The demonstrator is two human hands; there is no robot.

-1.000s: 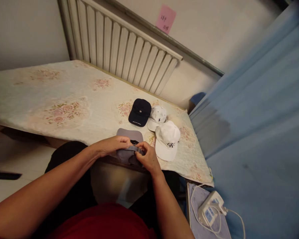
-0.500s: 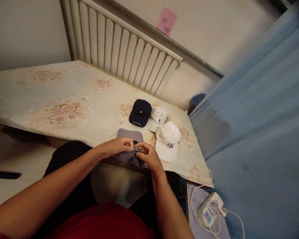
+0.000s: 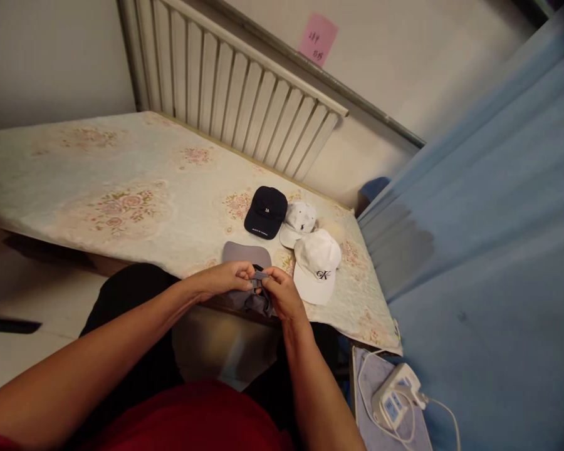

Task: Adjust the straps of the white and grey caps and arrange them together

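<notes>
A grey cap lies at the near edge of the bed, its brim pointing away from me. Both hands pinch its back strap. My left hand is closed on the strap's left part, and my right hand grips the right part between thumb and fingers. Part of the crown is hidden below my hands. Beyond it rests a black cap with small white lettering on its brim. To its right are a small white cap and a larger white cap with a dark CK mark.
The bed has a floral cover and stands against a white radiator. A blue curtain hangs on the right. A white power strip with cables sits on a small stand at the lower right.
My right fingers have shifted on the strap, which now stretches more openly between the two hands. The other caps have not moved.
</notes>
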